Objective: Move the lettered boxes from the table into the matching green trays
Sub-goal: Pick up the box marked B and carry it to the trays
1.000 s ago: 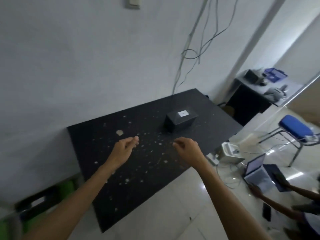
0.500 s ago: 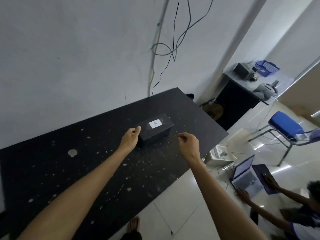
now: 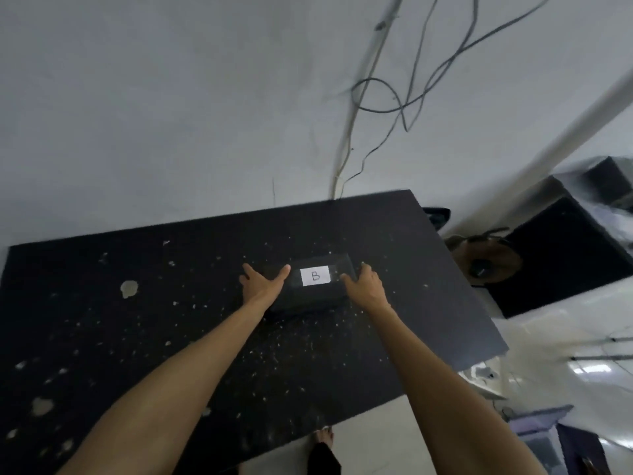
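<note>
Black, paint-flecked table (image 3: 137,337) fills the near view, and both bare forearms reach across it toward twelve o'clock. At mid-table the left hand (image 3: 262,284) lies spread against the nine o'clock end of the black box (image 3: 310,296), thumb on its top; the right hand (image 3: 364,286) cups the three o'clock end, fingers curled over the edge. Neither grip looks fully closed yet. The box rests flat on the table, its white label (image 3: 315,275) reading B. This seems the pick-up step: next comes squeezing both ends evenly, lifting level, then finding the B tray; no green tray shows. Beyond, loose cables (image 3: 387,97) hang down the wall.
</note>
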Motion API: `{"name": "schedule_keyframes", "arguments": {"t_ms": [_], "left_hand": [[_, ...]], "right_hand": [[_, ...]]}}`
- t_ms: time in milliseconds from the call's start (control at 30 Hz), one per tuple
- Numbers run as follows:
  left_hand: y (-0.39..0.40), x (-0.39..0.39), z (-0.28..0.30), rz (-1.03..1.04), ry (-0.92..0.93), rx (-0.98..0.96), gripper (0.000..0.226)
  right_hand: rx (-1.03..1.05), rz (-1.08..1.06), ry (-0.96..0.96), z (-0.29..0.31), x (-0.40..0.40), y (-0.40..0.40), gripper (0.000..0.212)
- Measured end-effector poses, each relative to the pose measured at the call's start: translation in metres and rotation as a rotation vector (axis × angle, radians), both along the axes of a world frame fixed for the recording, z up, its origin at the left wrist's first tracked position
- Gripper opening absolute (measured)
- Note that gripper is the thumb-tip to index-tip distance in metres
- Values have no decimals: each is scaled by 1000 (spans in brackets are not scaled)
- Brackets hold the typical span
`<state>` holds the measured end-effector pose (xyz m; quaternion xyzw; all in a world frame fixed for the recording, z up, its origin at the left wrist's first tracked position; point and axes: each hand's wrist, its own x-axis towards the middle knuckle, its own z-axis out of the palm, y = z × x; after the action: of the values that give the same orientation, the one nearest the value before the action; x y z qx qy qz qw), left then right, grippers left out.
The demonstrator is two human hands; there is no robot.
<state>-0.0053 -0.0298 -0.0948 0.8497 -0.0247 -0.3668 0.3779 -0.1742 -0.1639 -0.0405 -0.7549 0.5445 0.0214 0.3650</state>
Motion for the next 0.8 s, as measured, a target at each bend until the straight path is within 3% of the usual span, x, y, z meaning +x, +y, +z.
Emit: {"name": "schedule_keyframes", "arguments": {"t_ms": [133,300,433,533,600,667,733,800], "left_hand": [[-9,-6,-15,134,91,27,126],[-21,-26,-13,191,17,-47,92],[-30,-43,36,187,-152,-140,93],[-49,-30,107,195,-334,-244,99],[-51,-17,217,242,-589,-398,96],[-61,-8,262,273,-671,-441,94],[-53,-17,332,274,-795,-605,95],[-54,-21,361,278,-807,-656,94]], "right_hand": [[69,-66,-43,-32,8,-28,75],[235,-76,-124,-48,7,-32,61],[72,-94,-219,-7,1,-35,70],[-39,-65,-371,68,17,-51,76],[-191,5,-601,175,25,-66,77],[-271,-41,-678,222,36,-76,75],[-344,-11,-876,291,27,-72,67],[-344,-40,-985,315,23,-66,62]]}}
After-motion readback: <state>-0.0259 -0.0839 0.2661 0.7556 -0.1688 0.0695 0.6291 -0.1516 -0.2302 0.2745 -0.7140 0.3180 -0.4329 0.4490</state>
